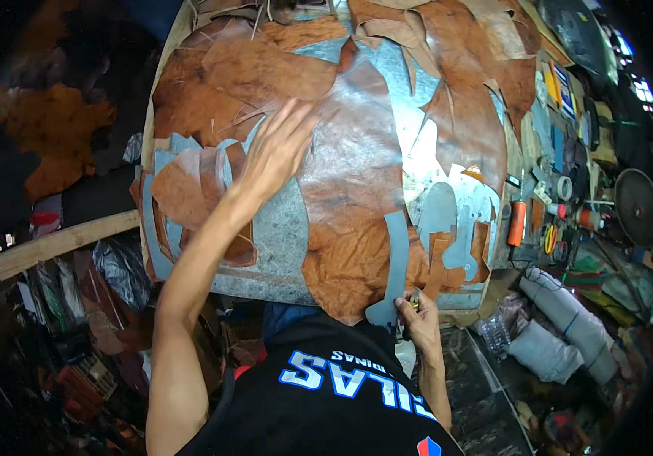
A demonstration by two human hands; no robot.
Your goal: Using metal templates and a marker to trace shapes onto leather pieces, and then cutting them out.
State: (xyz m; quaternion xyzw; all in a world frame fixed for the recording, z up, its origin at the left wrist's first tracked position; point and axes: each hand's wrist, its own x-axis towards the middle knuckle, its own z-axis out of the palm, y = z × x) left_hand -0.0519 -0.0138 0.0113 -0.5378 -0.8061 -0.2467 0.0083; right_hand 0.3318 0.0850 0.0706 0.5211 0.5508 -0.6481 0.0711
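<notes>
A large brown leather hide (pixel 357 159) lies across the worktable, its lower end hanging over the near edge. My left hand (pixel 275 148) rests with fingers stretched out along the hide's left edge. On the right side of the hide lies a long, curved grey template (pixel 396 262) with a wider foot at its near end. My right hand (pixel 422 321) is closed at that near end, its thumb on the template's edge. A small yellowish, metallic item (pixel 415 299) shows between its fingers, too small to name.
More leather pieces (pixel 266 68) overlap at the back. Cut pieces (pixel 182 186) lie left, and another grey template (pixel 459 254) right. An orange-handled tool (pixel 517 223) and tape rolls (pixel 564 187) sit off the right edge. A wooden plank (pixel 68 243) juts out left; wrapped bundles (pixel 545 351) stand right.
</notes>
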